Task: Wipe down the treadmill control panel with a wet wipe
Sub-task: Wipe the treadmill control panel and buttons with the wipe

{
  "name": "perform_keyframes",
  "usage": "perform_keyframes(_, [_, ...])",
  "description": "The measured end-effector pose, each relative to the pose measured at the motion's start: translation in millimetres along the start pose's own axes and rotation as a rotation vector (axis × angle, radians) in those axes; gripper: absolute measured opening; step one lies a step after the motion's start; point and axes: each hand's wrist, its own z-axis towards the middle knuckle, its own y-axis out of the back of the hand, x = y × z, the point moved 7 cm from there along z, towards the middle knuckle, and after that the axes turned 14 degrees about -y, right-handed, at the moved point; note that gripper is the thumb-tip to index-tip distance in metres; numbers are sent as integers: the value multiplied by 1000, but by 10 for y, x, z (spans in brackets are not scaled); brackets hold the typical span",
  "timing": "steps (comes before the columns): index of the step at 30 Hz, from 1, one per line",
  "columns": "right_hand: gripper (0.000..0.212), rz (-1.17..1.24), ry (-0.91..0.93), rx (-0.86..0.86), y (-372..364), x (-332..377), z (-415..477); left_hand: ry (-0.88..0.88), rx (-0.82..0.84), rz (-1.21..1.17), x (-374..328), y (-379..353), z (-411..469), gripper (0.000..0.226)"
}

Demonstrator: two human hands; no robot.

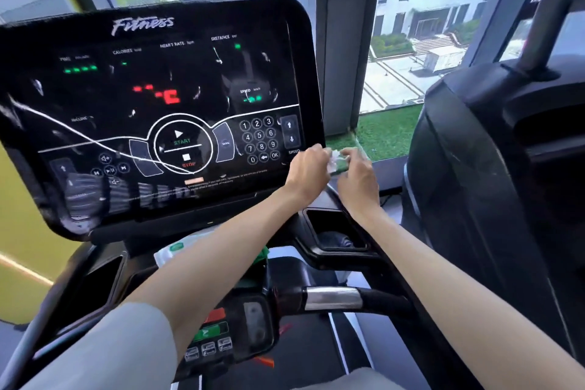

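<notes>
While both hands meet just off the lower right corner of the console, a small, crumpled white wet wipe (334, 162) is pinched between them. The left hand (308, 171) curls its fingers onto the wipe's left edge, and the right hand (358, 175) pinches the opposite edge with bent fingers. Both hands are closed on the cloth, which looks bunched rather than flat. The wipe is held in the air close to the speed arrows and, as far as I can tell, does not touch the glass.

Just left of the hands stands the glossy black treadmill control panel (152, 95), lit with green and red readouts above a round start/stop dial and a white number keypad (259, 142). Pale marks cross its surface; I cannot tell whether they are smears or reflections. Below it, a white packet of wipes with a green label (175, 252) lies on the console shelf, partly hidden by the left forearm. A black recessed cup holder (335, 231) sits under the right wrist.

The step in hand looks like readying the wipe by spreading or refolding it. The next move calls for flattening it into a pad, taking it in one hand and pressing it lightly across the panel, with care over the live start key.
</notes>
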Motion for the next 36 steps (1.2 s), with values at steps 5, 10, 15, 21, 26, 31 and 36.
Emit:
perform_keyframes(5, [52, 179, -35, 124, 111, 251, 146, 148, -303, -485, 206, 543, 98, 35])
perform_keyframes(10, [65, 764, -174, 623, -46, 892, 28, 371, -257, -1071, 627, 885, -141, 37])
perform_keyframes(15, [39, 678, -99, 660, -395, 1483, -137, 398, -321, -1235, 1047, 1298, -543, 30])
perform_keyframes(21, [35, 712, -97, 784, -1060, 2257, -600, 778, -654, -1547, 1675, 1494, -1251, 19])
perform_keyframes(26, [24, 497, 91, 737, -1485, 2723, -999, 968, -860, -1483, 2335, 1775, -1831, 29])
perform_keyframes(31, [22, 266, 291, 525, -1605, 2868, -1052, 1117, -792, -1293, 2809, 1984, -2343, 24])
perform_keyframes(36, [33, 38, 682, 227, -1499, 3152, -1201, 944, -927, -520, 3076, 2799, -2306, 10])
